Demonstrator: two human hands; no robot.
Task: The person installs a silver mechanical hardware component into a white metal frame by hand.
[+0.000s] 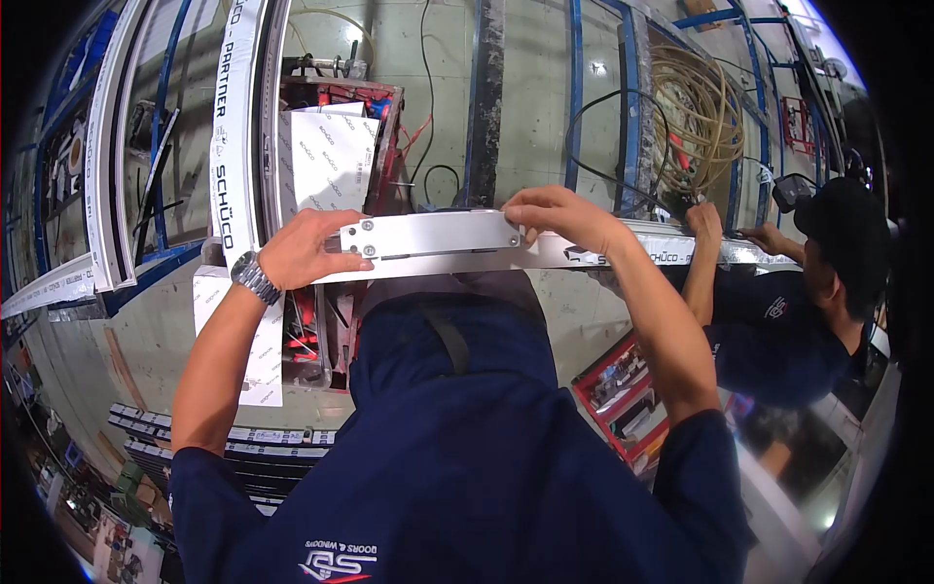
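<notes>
A silver door closer [443, 234], a long box-shaped body with screws at both ends, lies along a white aluminium profile [457, 262] in front of my waist. Its left end is gripped by my left hand [304, 248], fingers above and thumb along the lower edge. At the opposite end, my right hand [564, 219] has its fingers bent and closed on the upper right corner. Those fingers partly hide that corner, so a small part between them could not be seen. The profile continues right under printed protective film [632, 256].
A co-worker [798, 321] stands at the right, hands on the same profile. Printed white sheets [331, 161] lie over a red tool tray [387, 127]. An upright filmed profile [233, 127] rises at left. Blue rack bars [574, 88] and coiled hose [696, 117] are beyond.
</notes>
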